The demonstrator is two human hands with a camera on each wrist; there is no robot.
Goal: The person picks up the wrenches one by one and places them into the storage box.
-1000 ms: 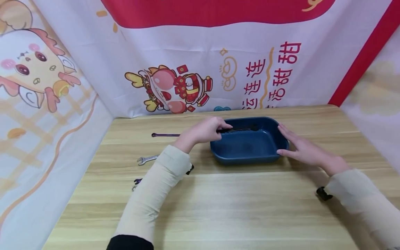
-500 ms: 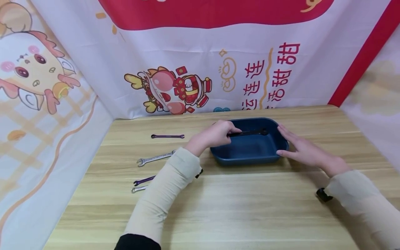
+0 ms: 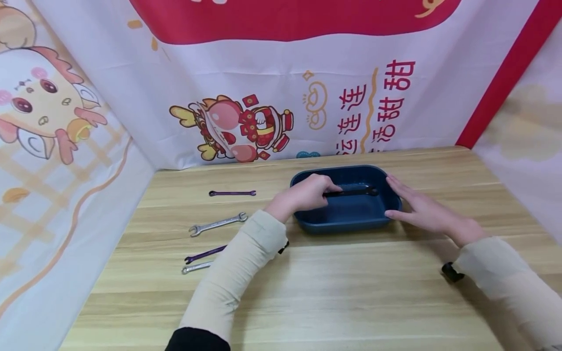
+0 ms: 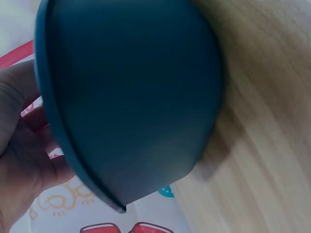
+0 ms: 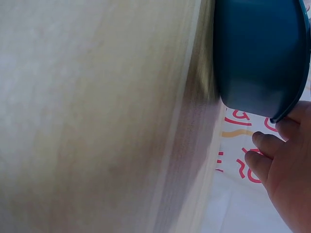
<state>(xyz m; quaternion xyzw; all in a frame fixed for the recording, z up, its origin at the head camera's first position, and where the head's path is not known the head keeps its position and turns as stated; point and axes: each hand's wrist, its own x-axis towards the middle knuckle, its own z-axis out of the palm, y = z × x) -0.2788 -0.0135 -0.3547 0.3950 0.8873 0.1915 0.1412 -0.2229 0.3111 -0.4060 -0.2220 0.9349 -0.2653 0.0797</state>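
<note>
On the pale wood-grain desk (image 3: 351,302), four silver and purple metal wrenches (image 3: 218,224) lie at left, likely spread for access. Right hand (image 3: 419,210), fingers extended, touches the dark-blue rounded-rectangular tray (image 3: 344,227), apparently steadying it; left hand (image 3: 310,193) grips a black wrench (image 3: 356,192) inside.

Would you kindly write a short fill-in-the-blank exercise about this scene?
The black wrench is held by the ____ hand.
The tray is dark ____.
On the table, ____ other wrenches are visible.
Of those, the one lying farthest back is ____.

Missing words: left; blue; four; purple.
</note>
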